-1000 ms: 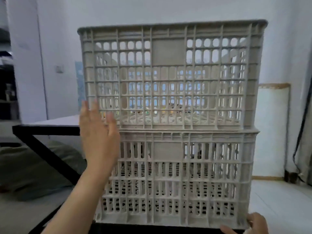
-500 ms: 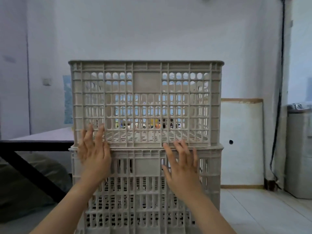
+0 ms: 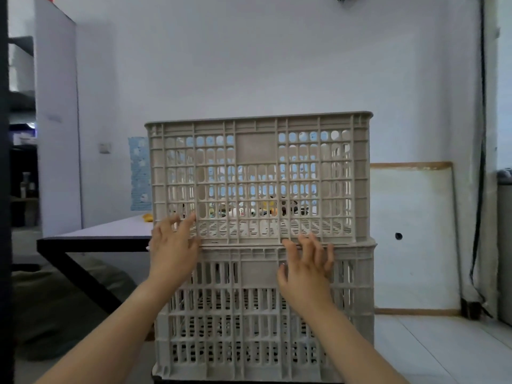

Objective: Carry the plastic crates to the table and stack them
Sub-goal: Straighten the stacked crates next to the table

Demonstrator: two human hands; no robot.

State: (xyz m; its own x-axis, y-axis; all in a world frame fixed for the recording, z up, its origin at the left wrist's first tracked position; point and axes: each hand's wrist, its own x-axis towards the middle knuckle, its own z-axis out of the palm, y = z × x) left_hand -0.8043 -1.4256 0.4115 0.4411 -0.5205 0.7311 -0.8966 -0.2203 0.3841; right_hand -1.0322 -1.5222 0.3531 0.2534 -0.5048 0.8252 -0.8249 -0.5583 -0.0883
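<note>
Two beige plastic lattice crates stand stacked in front of me. The upper crate [image 3: 257, 178] sits squarely on the lower crate [image 3: 249, 314]. My left hand [image 3: 173, 249] is flat and open against the near wall at the seam between them, on the left side. My right hand [image 3: 307, 268] is open with fingers spread, its fingertips on the lower crate's top rim right of centre. Neither hand grips anything. What the lower crate rests on is hidden at the bottom of the view.
A table [image 3: 99, 236] with a white top and black frame extends left behind the crates. A framed white board [image 3: 412, 236] leans on the wall at right. A dark cushion [image 3: 50, 309] lies on the floor under the table. A black cable [image 3: 480, 189] hangs down the right wall.
My right hand came up from the lower crate's bottom corner to its top rim. My left hand slid lower to the seam. The view pulled back, so the stack looks smaller.
</note>
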